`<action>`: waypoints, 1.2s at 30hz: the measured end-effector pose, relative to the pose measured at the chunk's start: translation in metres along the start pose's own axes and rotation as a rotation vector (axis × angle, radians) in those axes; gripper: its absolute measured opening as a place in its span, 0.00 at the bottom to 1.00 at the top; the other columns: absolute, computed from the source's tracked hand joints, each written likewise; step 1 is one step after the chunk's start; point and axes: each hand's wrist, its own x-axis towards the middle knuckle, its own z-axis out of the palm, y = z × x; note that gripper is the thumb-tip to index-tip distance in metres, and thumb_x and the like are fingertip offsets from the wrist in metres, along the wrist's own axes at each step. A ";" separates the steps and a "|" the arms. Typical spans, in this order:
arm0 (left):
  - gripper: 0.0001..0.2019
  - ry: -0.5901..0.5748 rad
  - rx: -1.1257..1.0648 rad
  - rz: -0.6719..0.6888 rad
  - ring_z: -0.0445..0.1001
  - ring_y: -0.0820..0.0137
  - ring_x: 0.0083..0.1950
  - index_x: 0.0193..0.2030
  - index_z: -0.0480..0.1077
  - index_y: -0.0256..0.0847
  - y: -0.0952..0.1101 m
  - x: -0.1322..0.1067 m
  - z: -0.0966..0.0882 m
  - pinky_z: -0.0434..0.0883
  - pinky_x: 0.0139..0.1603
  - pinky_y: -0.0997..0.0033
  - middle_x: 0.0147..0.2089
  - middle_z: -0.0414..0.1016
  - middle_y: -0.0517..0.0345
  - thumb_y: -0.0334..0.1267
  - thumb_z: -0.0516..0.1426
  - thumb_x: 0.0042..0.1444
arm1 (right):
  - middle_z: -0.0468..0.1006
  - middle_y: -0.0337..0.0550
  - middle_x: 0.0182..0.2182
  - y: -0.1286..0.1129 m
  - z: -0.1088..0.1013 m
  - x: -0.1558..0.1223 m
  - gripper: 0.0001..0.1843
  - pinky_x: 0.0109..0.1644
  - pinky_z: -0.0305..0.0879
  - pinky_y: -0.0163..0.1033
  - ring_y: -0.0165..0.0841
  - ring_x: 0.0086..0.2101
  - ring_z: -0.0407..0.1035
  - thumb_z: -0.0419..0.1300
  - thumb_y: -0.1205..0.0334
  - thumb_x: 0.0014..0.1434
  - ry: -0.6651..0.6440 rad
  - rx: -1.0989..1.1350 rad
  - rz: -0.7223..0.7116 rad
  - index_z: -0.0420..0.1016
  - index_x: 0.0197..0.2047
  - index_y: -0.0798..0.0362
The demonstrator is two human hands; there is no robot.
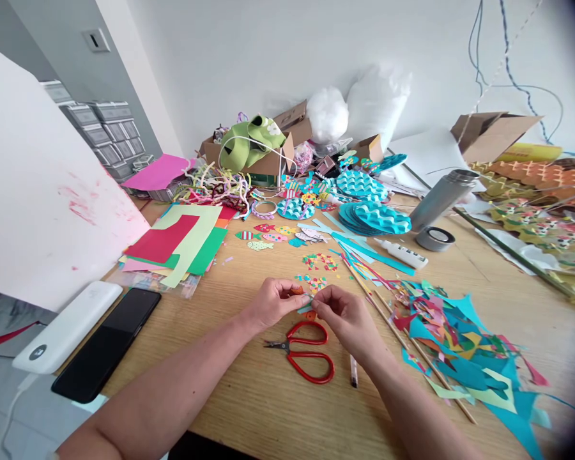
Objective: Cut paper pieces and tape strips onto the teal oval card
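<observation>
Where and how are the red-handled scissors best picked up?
Probably by the red handle loops, with the right hand coming from the right: the scissors lie flat, their loops toward that side, while the pointed blades face left.

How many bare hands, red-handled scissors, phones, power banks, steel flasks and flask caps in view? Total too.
Bare hands (left hand, right hand): 2
Red-handled scissors: 1
Black phone: 1
White power bank: 1
Steel flask: 1
Flask cap: 1
Total: 7
</observation>
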 end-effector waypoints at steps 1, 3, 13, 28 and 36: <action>0.10 -0.006 0.004 -0.001 0.68 0.75 0.30 0.29 0.74 0.34 0.000 0.000 0.000 0.63 0.33 0.76 0.28 0.73 0.60 0.41 0.63 0.46 | 0.66 0.36 0.21 0.000 0.000 0.000 0.12 0.25 0.53 0.33 0.28 0.22 0.58 0.57 0.54 0.52 -0.003 -0.008 -0.006 0.67 0.26 0.54; 0.10 -0.016 0.020 -0.001 0.67 0.75 0.29 0.28 0.73 0.34 0.000 0.000 0.000 0.63 0.33 0.75 0.27 0.73 0.60 0.41 0.63 0.46 | 0.66 0.37 0.21 0.000 0.000 -0.001 0.12 0.25 0.53 0.33 0.27 0.22 0.58 0.57 0.54 0.52 -0.012 -0.028 -0.015 0.67 0.26 0.54; 0.11 0.066 0.016 0.014 0.67 0.75 0.27 0.28 0.73 0.35 -0.005 0.003 -0.002 0.62 0.30 0.75 0.26 0.73 0.59 0.42 0.62 0.46 | 0.70 0.40 0.23 -0.007 -0.007 0.001 0.16 0.30 0.59 0.35 0.31 0.27 0.64 0.55 0.49 0.54 -0.047 0.023 0.047 0.69 0.27 0.55; 0.10 0.034 -0.020 0.004 0.66 0.75 0.28 0.27 0.74 0.35 0.000 0.001 -0.001 0.62 0.32 0.75 0.25 0.72 0.59 0.41 0.62 0.45 | 0.63 0.35 0.18 -0.001 -0.002 0.001 0.15 0.24 0.48 0.33 0.26 0.21 0.53 0.57 0.51 0.51 -0.056 -0.054 0.027 0.67 0.24 0.54; 0.10 0.024 0.039 -0.008 0.66 0.75 0.28 0.26 0.73 0.34 0.002 0.001 -0.001 0.62 0.32 0.74 0.25 0.71 0.59 0.41 0.62 0.45 | 0.64 0.36 0.19 -0.003 -0.002 0.000 0.15 0.24 0.50 0.34 0.27 0.22 0.55 0.57 0.51 0.51 -0.061 -0.053 0.026 0.68 0.26 0.55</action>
